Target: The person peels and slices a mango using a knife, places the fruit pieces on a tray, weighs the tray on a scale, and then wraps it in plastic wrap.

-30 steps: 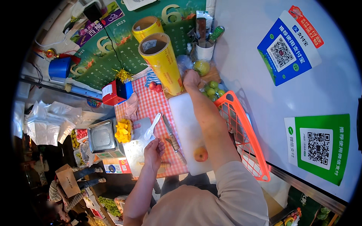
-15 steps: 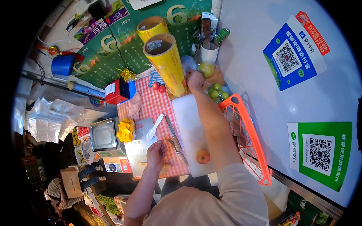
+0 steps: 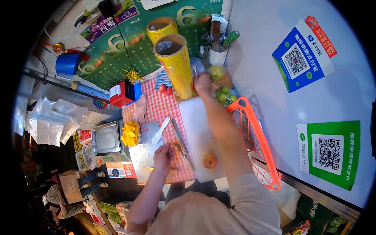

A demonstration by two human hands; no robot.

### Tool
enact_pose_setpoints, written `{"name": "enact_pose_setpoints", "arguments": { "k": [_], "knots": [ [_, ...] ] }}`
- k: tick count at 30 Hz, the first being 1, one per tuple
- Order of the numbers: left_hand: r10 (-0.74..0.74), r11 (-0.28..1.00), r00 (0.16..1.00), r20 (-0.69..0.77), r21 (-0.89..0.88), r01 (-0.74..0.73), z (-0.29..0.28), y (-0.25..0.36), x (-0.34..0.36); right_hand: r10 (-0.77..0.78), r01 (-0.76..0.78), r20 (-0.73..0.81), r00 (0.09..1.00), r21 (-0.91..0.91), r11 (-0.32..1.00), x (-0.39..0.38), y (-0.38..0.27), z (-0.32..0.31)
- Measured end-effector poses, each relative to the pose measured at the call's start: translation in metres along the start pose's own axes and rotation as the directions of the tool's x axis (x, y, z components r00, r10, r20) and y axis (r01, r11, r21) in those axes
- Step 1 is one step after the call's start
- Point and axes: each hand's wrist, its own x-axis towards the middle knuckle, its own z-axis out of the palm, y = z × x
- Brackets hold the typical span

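My left hand [image 3: 163,157] hovers over the near part of the checkered cloth [image 3: 154,105], fingers curled together; whatever they pinch is too small to make out. Just beyond it lies a white plastic spoon [image 3: 161,131], with a knife [image 3: 178,132] alongside. My right arm reaches across a white cutting board [image 3: 192,121] to the back. There my right hand [image 3: 202,83] is closed beside a large yellow film roll [image 3: 178,68], near a wrapped yellow-green fruit [image 3: 216,73]; its grasp is hidden. A red-yellow apple [image 3: 210,160] rests on the board's near end.
A cup of yellow fruit cubes [image 3: 130,134] stands at the left, beside a metal tray [image 3: 106,139]. Along the right is an orange plastic basket [image 3: 256,143], with bagged green fruit [image 3: 226,95] behind it. A white tool cup [image 3: 217,55] and a second film roll [image 3: 161,28] stand farther back.
The view has shifted slightly. Both hands stay almost where they were, their fingers still closed. At the far lower left, a person carrying a box has moved a little.
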Motion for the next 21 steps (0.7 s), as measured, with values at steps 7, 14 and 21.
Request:
{"name": "enact_pose_setpoints", "arguments": {
  "k": [7, 14, 21],
  "knots": [
    [0.002, 1.000, 1.000, 0.023, 0.002, -0.002, -0.001, -0.005, 0.007, -0.107, 0.110, 0.033, 0.994, -0.142, 0.984, -0.013, -0.003, -0.028],
    [0.002, 1.000, 0.999, 0.045, -0.021, -0.001, -0.003, -0.003, 0.005, -0.427, 0.382, -0.053, 0.903, -0.360, 0.851, -0.029, -0.032, -0.051],
    [0.006, 1.000, 1.000, 0.018, 0.001, -0.006, -0.015, -0.005, 0.008, -0.335, 0.299, -0.037, 0.942, -0.366, 0.882, -0.030, -0.029, -0.101]
  ]
}}
